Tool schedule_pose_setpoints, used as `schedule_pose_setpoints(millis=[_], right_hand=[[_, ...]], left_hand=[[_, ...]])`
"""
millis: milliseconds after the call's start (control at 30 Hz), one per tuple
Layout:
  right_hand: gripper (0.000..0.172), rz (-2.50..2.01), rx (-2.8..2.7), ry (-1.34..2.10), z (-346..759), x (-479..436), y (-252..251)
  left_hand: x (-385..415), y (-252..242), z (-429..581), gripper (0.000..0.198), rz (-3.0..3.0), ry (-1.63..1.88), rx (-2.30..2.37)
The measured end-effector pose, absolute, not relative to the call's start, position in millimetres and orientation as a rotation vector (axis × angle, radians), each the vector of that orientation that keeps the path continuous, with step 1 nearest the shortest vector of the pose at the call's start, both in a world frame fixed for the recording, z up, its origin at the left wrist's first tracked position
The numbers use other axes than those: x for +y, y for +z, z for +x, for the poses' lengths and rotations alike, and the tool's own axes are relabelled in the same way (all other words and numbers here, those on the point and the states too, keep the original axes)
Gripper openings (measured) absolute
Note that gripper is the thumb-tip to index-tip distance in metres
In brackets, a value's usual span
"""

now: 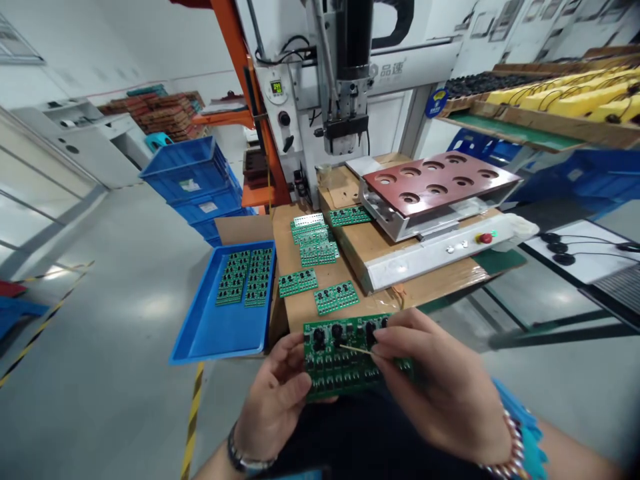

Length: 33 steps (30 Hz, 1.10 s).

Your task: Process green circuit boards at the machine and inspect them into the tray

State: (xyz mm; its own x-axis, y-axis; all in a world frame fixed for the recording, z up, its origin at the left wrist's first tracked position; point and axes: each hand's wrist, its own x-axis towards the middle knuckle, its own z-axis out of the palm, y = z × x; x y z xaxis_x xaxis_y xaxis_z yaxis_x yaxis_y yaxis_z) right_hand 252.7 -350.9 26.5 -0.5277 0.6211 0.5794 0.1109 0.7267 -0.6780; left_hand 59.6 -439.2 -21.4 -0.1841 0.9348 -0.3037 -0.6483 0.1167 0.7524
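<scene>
My left hand grips the left end of a green circuit board, thumb on top and fingers behind it. Black round parts and rows of small components cover the board. Between the thumb and fingers of my right hand is a thin pale stick. Its tip points left and lies at a black round part near the board's middle; whether it touches cannot be made out. My right hand hides the board's right end. Just beyond, two single circuit boards lie on the cardboard-covered table.
Left of the table is a blue tray with several boards in two rows. A pile of boards lies farther back. Beyond stands a machine head beside a reddish fixture plate with round holes. A red button sits on the white panel.
</scene>
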Motion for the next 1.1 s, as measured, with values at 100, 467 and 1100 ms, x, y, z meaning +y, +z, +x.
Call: schedule_pose_setpoints(millis=[100,467,1100], right_hand=[[0.043,-0.554,-2.040,0.746,253.1,-350.4,26.3],[0.043,-0.580,-2.055,0.716,257.1,-350.9,27.3],[0.041,-0.555,-2.040,0.737,255.8,-351.4,25.7]], left_hand=[[-439.9,-20.1,60.3,0.038,0.369,1.476,0.993],[-439.6,-25.1,57.1,0.039,0.403,1.491,0.960],[-440.3,-16.5,60.3,0.038,0.358,1.474,1.026]])
